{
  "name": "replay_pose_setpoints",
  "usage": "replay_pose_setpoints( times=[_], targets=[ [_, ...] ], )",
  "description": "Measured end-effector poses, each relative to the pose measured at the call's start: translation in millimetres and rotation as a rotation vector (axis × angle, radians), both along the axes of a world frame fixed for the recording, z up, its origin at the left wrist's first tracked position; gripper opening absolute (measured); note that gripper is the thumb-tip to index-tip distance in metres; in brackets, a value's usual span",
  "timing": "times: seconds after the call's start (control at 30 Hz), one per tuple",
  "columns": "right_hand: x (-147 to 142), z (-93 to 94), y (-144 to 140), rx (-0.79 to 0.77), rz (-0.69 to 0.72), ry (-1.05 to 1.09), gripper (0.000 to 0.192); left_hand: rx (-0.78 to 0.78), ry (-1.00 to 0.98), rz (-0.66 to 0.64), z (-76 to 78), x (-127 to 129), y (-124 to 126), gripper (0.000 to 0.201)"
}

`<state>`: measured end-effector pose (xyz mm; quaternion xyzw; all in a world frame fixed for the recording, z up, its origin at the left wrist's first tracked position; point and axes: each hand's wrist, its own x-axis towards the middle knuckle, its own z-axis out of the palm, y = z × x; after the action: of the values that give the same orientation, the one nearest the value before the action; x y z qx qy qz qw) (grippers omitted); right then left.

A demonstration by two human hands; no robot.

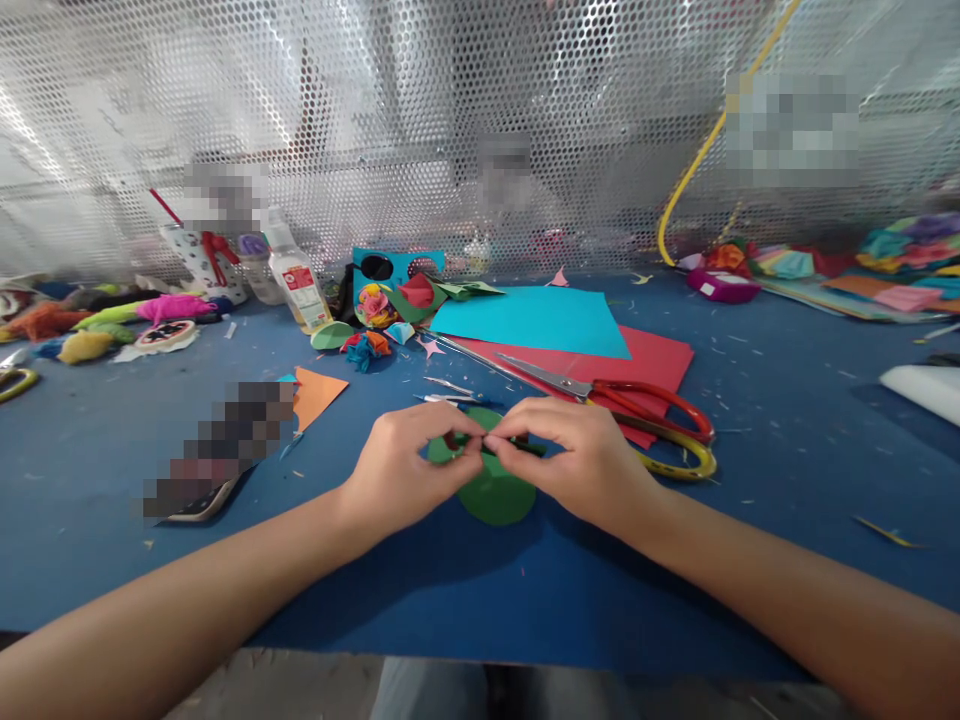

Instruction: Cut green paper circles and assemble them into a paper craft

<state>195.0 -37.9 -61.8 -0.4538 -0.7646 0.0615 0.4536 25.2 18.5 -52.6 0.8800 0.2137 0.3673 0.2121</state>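
Note:
My left hand (pixel 424 460) and my right hand (pixel 570 450) meet fingertip to fingertip at the middle of the blue table. Both pinch a small dark green paper piece (pixel 534 449), mostly hidden behind my fingers. Under them lies a round green paper (pixel 495 492), flat on the table. Just behind my hands are a thin pointed tool (pixel 450 398) and a large pair of scissors (pixel 652 400) with red and yellow handles. The scissors rest partly on a red sheet of paper (pixel 660 355), which a bright blue sheet (pixel 532 318) overlaps.
A phone (pixel 217 460) and an orange paper scrap (pixel 319 395) lie to the left. Behind them stand a glue bottle (pixel 298 280) and a patterned cup (pixel 202 265). Coloured yarn (pixel 112 315) sits far left, a purple box (pixel 721 285) at back right. A perforated metal screen (pixel 450 120) closes the back.

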Motion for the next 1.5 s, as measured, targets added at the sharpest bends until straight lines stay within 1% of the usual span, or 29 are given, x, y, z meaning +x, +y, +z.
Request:
replay_pose_setpoints(
  times=[0.07, 0.17, 0.27, 0.4, 0.43, 0.47, 0.57, 0.6, 0.63, 0.7, 0.77, 0.87, 0.97, 1.07, 1.13, 1.2, 1.33, 1.43, 1.5],
  targets=[
    [-2.1, 0.3, -1.6, -0.008, 0.010, -0.017, 0.010, 0.001, 0.020, 0.030, 1.0, -0.1, -3.6, 0.009],
    [-4.1, 2.7, -3.9, -0.037, 0.030, 0.000, 0.012, -0.047, 0.043, 0.093, 2.7, 0.0, -5.3, 0.006],
    [-3.4, 6.8, -6.1, -0.076, 0.019, 0.067, 0.013, -0.137, 0.022, 0.141, 2.8, -0.6, 2.6, 0.005],
    [0.0, 10.2, -7.5, -0.121, -0.028, 0.155, 0.013, -0.248, -0.078, 0.277, 2.8, -2.8, 17.6, 0.006],
    [0.6, 10.0, -7.2, -0.126, -0.035, 0.160, 0.013, -0.258, -0.097, 0.272, 3.2, -3.2, 18.8, 0.007],
    [0.9, 9.4, -6.6, -0.127, -0.036, 0.159, 0.011, -0.256, -0.101, 0.223, 3.6, -3.2, 18.5, 0.009],
    [0.8, 6.1, -3.9, -0.122, -0.007, 0.134, 0.009, -0.173, -0.047, -0.021, 3.9, -1.8, 11.2, 0.016],
    [0.8, 5.2, -3.1, -0.114, 0.000, 0.130, 0.010, -0.133, -0.039, -0.051, 3.6, -1.2, 8.2, 0.016],
    [0.8, 4.5, -2.5, -0.101, 0.001, 0.130, 0.010, -0.098, -0.044, -0.045, 3.1, -0.6, 5.6, 0.013],
    [1.3, 4.0, -2.1, -0.073, -0.021, 0.138, 0.010, -0.053, -0.072, 0.024, 2.2, 0.1, 2.4, 0.010],
    [2.3, 4.2, -2.3, -0.039, -0.051, 0.132, 0.009, -0.021, -0.080, 0.061, 1.7, -0.1, 1.5, 0.010],
    [3.1, 4.5, -2.5, 0.037, -0.060, 0.043, 0.011, 0.020, -0.050, 0.034, 1.5, -1.1, 0.8, 0.009],
    [1.9, 4.3, -2.6, 0.140, -0.072, -0.122, 0.011, 0.049, -0.024, -0.013, 0.8, -2.1, -1.8, 0.009],
    [0.2, 3.9, -3.4, 0.237, -0.096, -0.264, 0.010, 0.115, -0.001, -0.039, -0.5, -2.2, -5.0, 0.008],
    [-0.4, 3.6, -3.6, 0.265, -0.110, -0.333, 0.012, 0.154, 0.022, -0.049, -1.7, -1.6, -5.8, 0.008],
    [-0.6, 3.1, -3.1, 0.255, -0.137, -0.379, 0.013, 0.176, 0.027, -0.052, -3.1, -0.7, -5.1, 0.008],
    [0.3, 2.6, -0.3, 0.219, -0.185, -0.416, 0.014, 0.182, 0.008, -0.048, -5.9, 0.6, -1.2, 0.006],
    [5.2, 3.3, 3.0, 0.218, -0.220, -0.416, 0.011, 0.098, -0.015, -0.021, -5.5, 0.3, 0.8, 0.007],
    [12.4, 4.2, 6.5, 0.225, -0.271, -0.397, 0.009, 0.023, -0.047, 0.024, -3.4, -0.3, 1.3, 0.007]
  ],
)
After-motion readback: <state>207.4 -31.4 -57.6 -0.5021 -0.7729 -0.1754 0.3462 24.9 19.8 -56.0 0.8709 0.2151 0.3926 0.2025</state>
